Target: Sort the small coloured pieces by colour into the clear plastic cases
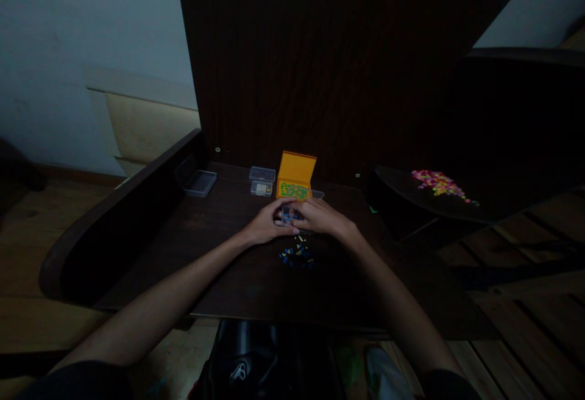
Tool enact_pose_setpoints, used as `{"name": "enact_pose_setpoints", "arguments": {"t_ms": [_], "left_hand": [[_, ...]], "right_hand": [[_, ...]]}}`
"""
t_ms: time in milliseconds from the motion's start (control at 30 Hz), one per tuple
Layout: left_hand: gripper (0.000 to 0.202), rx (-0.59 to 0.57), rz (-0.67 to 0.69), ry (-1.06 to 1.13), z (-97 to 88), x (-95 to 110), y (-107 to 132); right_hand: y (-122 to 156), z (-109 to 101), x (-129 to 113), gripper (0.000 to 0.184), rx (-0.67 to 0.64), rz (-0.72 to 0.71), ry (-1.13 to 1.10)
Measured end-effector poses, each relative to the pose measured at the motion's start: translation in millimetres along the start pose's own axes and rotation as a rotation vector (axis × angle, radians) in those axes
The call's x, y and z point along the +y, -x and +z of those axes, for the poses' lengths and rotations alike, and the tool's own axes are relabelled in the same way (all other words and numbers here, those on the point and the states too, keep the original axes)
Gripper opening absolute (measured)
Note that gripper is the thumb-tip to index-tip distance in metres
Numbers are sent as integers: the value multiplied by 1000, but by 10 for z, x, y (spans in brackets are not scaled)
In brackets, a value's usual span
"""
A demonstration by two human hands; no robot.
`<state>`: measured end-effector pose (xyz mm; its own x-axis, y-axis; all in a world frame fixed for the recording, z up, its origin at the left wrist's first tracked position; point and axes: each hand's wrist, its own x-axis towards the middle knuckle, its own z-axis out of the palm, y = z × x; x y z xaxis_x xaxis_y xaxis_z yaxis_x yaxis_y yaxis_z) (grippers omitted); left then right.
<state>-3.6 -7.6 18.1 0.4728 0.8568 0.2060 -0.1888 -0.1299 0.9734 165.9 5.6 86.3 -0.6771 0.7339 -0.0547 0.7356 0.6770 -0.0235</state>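
Note:
My left hand (265, 222) is curled around a small clear plastic box (285, 211) that has blue bits in it. From the other side my right hand (319, 216) reaches over the box, its fingers bent together at the opening; whatever they pinch is hidden. Just below both hands, a loose pile of small blue and pale yellow pieces (297, 255) lies on the dark wooden table. Right behind the hands stands an orange box (298, 168) with its lid raised, holding many small green pieces (293, 190).
Left of the orange box is an open clear case (262, 188) with pale contents. Another clear box (200, 183) lies farther left. A heap of pink and yellow pieces (439, 184) sits on a dark surface at right. A raised wooden side (123, 205) borders the table's left.

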Motion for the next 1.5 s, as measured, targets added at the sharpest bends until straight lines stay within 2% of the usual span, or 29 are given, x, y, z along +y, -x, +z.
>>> {"name": "enact_pose_setpoints", "arguments": {"t_ms": [700, 800, 900, 1033, 1233, 1500], "left_hand": [[76, 48, -4, -51, -60, -47, -21], [77, 63, -8, -57, -78, -47, -31], [78, 101, -17, -70, -93, -37, -42], [80, 136, -36, -86, -104, -21, -45], [78, 151, -32, -119, -115, -14, -40], [78, 144, -33, -106, -127, -36, -44]], "right_hand": [[221, -84, 75, 32, 102, 9, -93], [270, -64, 107, 30, 136, 41, -140], [346, -15, 157, 25, 148, 5, -252], [434, 116, 206, 21, 85, -52, -377], [448, 332, 169, 21, -60, -75, -390], [434, 385, 147, 23, -106, -70, -382]]}}
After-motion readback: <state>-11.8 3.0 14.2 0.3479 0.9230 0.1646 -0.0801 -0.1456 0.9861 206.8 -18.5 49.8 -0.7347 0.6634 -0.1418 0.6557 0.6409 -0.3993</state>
